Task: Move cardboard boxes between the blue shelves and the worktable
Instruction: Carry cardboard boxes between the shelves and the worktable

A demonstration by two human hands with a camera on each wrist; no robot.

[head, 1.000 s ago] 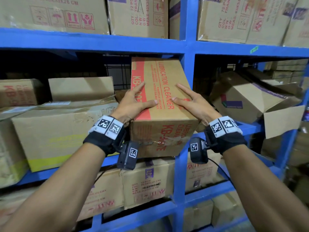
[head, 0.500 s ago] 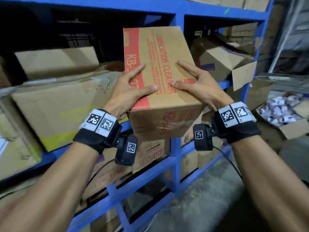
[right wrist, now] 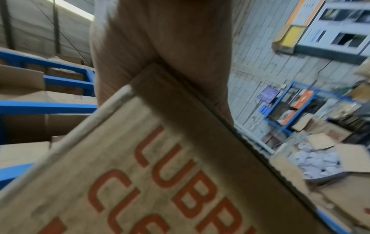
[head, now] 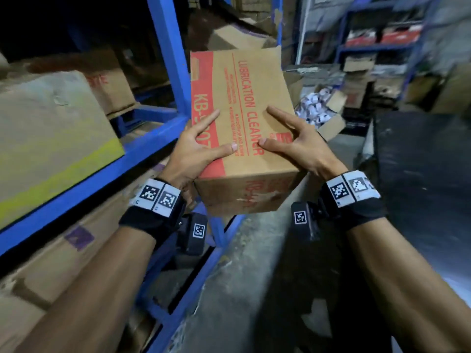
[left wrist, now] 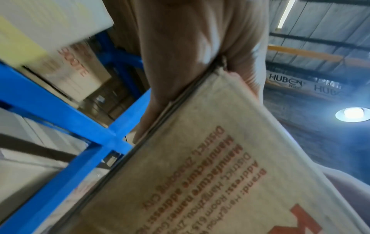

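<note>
I hold a brown cardboard box point(head: 244, 103) with red "LUBRICATION CLEANER" print in the air, just in front of the blue shelves point(head: 168, 59). My left hand point(head: 201, 146) grips its left edge, thumb and forefinger spread on top. On the right edge, my right hand point(head: 298, 146) grips the same way. The left wrist view shows the box's side point(left wrist: 210, 174) with the left hand point(left wrist: 190, 47) clamped on its corner. The right wrist view shows another face of the box point(right wrist: 140, 174) under the right hand point(right wrist: 160, 39). A dark worktable point(head: 420, 161) lies to the right.
A large box with yellow tape point(head: 51, 138) sits on the shelf at left, with more boxes below it. An open carton of white items point(head: 318, 105) stands on the floor beyond. Concrete floor point(head: 242, 276) runs between shelves and table. More blue shelving point(head: 369, 47) stands far right.
The box has come out of the shelf bay and swung right with both hands on it. The view has turned right, bringing the floor and dark worktable into sight.
</note>
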